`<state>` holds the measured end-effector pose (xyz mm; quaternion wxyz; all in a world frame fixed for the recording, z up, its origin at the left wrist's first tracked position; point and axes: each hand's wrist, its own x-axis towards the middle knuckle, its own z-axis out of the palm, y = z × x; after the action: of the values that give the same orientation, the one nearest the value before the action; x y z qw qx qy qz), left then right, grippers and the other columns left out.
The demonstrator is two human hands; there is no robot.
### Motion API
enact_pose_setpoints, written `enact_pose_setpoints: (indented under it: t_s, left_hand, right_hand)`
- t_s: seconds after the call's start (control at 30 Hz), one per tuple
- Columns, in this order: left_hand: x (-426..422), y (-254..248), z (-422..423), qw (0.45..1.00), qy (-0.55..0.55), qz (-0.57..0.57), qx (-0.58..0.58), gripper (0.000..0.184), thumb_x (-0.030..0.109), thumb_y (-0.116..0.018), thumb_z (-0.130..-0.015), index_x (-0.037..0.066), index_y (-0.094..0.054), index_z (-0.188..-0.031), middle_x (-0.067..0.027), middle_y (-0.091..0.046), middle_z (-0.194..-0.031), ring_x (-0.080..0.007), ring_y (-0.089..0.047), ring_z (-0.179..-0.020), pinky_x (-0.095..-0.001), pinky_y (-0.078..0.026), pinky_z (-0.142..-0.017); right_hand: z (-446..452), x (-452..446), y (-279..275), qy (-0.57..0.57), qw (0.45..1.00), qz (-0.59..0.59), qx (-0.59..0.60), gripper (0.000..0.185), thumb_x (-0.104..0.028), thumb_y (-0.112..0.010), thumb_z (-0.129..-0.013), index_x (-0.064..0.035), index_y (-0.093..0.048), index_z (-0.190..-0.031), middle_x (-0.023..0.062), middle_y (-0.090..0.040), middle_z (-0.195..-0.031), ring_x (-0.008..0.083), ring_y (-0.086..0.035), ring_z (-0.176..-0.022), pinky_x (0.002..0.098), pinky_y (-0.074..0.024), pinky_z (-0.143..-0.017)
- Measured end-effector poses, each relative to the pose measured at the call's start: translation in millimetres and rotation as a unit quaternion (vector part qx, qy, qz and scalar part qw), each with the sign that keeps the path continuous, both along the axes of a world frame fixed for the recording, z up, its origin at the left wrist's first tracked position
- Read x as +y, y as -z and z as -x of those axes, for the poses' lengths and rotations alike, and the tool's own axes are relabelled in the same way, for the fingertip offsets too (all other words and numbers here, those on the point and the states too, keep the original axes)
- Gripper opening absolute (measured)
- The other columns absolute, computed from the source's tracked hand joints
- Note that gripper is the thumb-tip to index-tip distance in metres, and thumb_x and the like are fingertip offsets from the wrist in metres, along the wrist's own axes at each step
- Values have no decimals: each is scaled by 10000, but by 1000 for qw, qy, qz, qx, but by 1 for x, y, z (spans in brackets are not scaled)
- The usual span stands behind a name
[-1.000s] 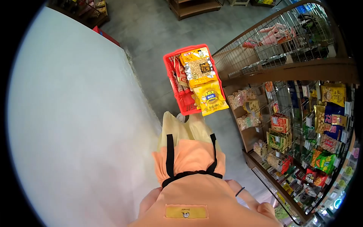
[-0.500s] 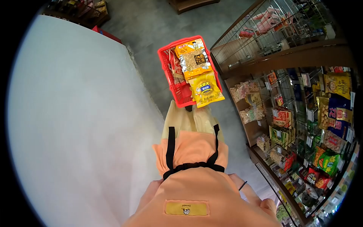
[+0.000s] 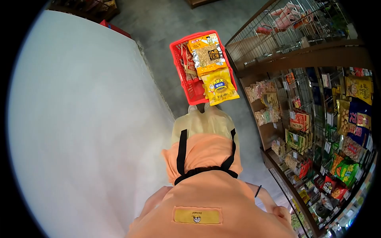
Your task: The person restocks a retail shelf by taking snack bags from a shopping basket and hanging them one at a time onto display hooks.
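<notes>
Soft, even light washes the white wall [image 3: 87, 119] here; the shelves [image 3: 309, 61] bow towards black, rounded edges

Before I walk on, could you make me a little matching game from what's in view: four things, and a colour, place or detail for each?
1. Basket
2. Straps
3. Nearest packet
4. Chest patch

A. Bears the word "Donald"
B. Black
C. Overhangs a rim
D. Red

Pairs: 1-D, 2-B, 3-C, 4-A

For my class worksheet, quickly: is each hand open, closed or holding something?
Left hand: hidden by the orange top; cannot be told.
Right hand: hidden there too; cannot be told.
</notes>
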<state>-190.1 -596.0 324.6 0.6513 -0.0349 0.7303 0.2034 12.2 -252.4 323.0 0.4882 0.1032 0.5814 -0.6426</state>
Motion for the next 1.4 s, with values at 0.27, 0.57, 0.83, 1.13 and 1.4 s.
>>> enact_pose_setpoints:
  t_s: [0.27,0.57,0.83,1.13,1.4]
  left_hand:
    - [-11,-5,11,998,62,-10,4,298,234,-516,-744,65,-486,-987,-72,-557,-878,-224,-510,-862,-379,-385,-748]
    - [16,34,73,930,264,57,248,310,211,-508,-737,80,-485,-1016,-88,-561,-904,-262,-514,-861,-389,-392,-740]
    - [136,162,160,913,120,-119,372,314,204,-498,-736,43,-479,-1006,-149,-546,-924,-298,-508,-874,-380,-405,-751]
    - [232,268,224,894,-73,-232,376,306,127,-520,-728,27,-459,-1011,-170,-517,-919,-290,-501,-891,-342,-396,-786]
    - [276,302,361,873,-42,-212,438,363,155,-497,-738,16,-406,-1060,-182,-464,-1028,-320,-474,-928,-357,-391,-793]
  right_hand:
    - [-12,-5,37,-62,996,-47,-50,224,-171,-483,-750,22,-545,-845,128,-601,-774,218,-571,-683,298,-423,-610]
    - [-49,42,172,592,754,-147,-243,265,-173,-508,-762,-68,-520,-1004,84,-559,-966,181,-539,-824,302,-417,-760]
    - [152,28,257,746,645,-66,-152,308,-214,-464,-790,-101,-476,-1076,99,-513,-1051,181,-480,-957,300,-379,-786]
    - [281,-71,256,507,860,-33,55,166,-67,-420,-805,-49,-538,-921,49,-584,-790,89,-539,-690,197,-418,-610]
    - [394,-41,279,523,798,-282,104,217,-30,-454,-757,-28,-501,-968,79,-576,-847,144,-552,-747,236,-435,-674]
